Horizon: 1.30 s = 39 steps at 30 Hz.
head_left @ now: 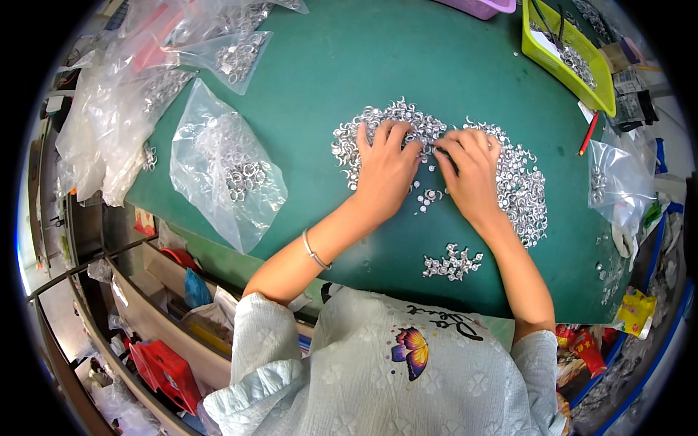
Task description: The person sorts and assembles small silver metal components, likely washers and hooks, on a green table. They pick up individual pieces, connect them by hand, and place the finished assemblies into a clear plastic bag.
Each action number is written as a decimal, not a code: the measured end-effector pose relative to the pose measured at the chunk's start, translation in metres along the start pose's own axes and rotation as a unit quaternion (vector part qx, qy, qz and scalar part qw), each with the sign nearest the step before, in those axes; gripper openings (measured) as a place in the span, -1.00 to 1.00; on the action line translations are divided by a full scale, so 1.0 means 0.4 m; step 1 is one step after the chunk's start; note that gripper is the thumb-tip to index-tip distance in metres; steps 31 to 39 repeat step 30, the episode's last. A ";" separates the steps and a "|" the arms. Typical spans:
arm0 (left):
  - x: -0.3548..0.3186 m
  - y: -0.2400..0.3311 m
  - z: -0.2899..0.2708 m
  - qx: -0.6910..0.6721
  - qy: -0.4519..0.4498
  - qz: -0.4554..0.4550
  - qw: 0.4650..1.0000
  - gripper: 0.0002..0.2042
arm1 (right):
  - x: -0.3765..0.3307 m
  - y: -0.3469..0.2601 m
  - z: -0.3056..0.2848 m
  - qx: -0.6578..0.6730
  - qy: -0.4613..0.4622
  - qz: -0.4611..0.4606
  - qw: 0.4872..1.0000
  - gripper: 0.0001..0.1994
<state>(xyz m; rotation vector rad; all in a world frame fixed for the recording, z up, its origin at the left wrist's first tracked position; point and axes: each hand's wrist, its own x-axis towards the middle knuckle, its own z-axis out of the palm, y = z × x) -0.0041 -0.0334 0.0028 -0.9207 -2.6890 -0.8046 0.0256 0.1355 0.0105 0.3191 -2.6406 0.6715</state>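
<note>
My left hand [385,167] lies over the left pile of small silver metal ring-like pieces [389,111], its fingers spread and their tips bent down among the pieces. Beside it, my right hand [471,171] has its fingers curled, with thumb and forefinger close together at the pile's right edge. Whatever may be between those fingertips is too small to make out. A second pile of silver pieces [525,192] spreads to the right of my right hand and wrist. A few loose pieces [427,198] lie between the hands, and a small flat cluster [452,262] sits nearer to me.
On the green tabletop [327,58], a clear plastic bag of rings [243,178] lies left. More filled bags [240,58] are heaped far left. A yellow-green basket [571,65] stands far right, near a red pen [589,133]. Another clear bag [618,178] rests along the right edge.
</note>
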 end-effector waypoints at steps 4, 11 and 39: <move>-0.001 -0.009 0.006 0.012 0.027 -0.006 1.000 -0.82 | 0.025 0.009 0.040 -0.022 -0.002 0.003 1.000 -0.88; 0.005 -0.020 0.006 0.001 0.031 0.018 0.999 -0.82 | -0.017 -0.020 -0.053 -0.028 -0.018 -0.007 0.999 -0.86; -0.192 0.165 0.002 -0.112 -0.176 0.112 0.972 -0.77 | 0.051 -0.027 0.039 -0.012 -0.060 0.076 0.995 -0.94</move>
